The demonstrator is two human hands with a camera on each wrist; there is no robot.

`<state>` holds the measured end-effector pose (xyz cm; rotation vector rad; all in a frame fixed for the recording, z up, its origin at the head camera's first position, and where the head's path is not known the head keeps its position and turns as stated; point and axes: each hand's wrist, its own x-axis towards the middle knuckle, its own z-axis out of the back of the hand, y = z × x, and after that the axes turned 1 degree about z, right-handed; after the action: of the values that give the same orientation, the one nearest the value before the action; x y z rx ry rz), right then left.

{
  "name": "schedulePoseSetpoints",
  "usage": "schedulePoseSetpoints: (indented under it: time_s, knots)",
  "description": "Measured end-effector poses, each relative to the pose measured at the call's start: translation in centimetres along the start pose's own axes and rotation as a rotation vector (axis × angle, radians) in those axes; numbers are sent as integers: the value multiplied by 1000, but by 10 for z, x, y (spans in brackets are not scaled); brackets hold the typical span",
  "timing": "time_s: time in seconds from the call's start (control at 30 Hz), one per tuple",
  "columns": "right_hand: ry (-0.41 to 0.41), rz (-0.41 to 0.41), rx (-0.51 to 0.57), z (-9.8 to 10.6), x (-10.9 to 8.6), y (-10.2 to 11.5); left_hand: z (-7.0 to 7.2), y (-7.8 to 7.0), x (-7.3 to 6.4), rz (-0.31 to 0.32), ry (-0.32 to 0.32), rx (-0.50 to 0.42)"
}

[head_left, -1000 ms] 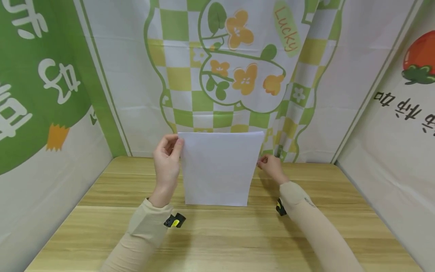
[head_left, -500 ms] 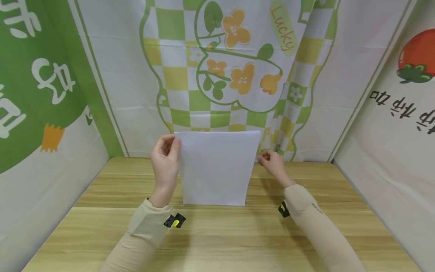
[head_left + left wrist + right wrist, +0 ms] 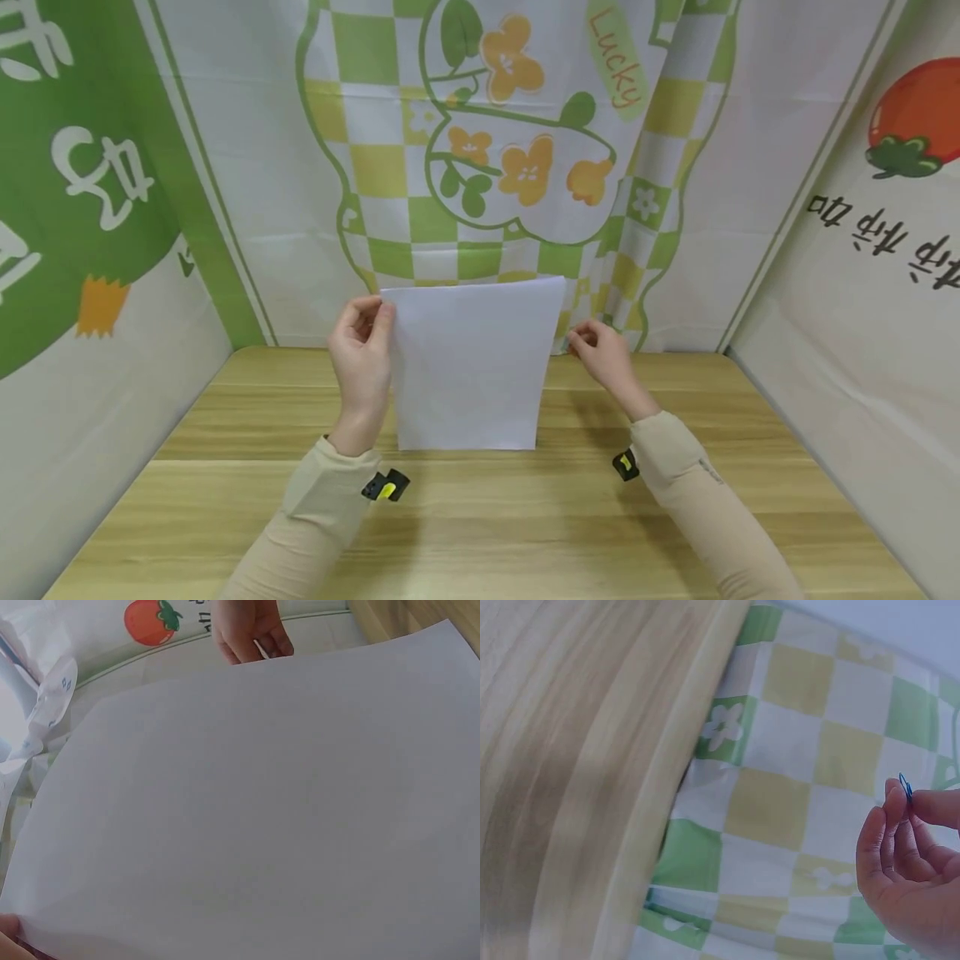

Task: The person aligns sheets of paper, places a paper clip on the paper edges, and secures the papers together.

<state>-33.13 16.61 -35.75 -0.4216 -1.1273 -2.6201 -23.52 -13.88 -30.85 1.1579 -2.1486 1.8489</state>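
Observation:
A white sheet of paper (image 3: 468,367) stands upright over the table in the head view. My left hand (image 3: 362,358) pinches its upper left corner between thumb and fingers. In the left wrist view, the paper (image 3: 255,810) fills most of the picture, and only a bit of the thumb shows at the lower left. To the right of the sheet, apart from its edge, is my right hand (image 3: 603,354). Between thumb and fingertips it pinches a small blue wire paper clip (image 3: 905,785), clearest in the right wrist view.
A wooden table (image 3: 480,525) spans the front, its far edge close to a hanging checkered cloth (image 3: 375,171). Printed cloth walls flank it, with a green panel (image 3: 112,50) on the left and a tomato picture (image 3: 915,117) on the right.
The paper's upper right corner has risen a little. My right hand has moved slightly up and farther from the paper's edge. The head view has shifted slightly, while both grips stay the same.

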Motion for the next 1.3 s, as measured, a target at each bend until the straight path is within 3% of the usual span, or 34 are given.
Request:
schedulePoseSetpoints:
  time_s: [0.33,0.83,1.3]
  knots:
    - [-29,62,76,9,-8,19,-2,2,0,-6,-3,-17]
    - [-217,180,120,19,-26,47,-4,2,-2,10,-17,-59]
    - [-221,281,211,22,-35,76,-6,-1,-5,13,-26,-81]
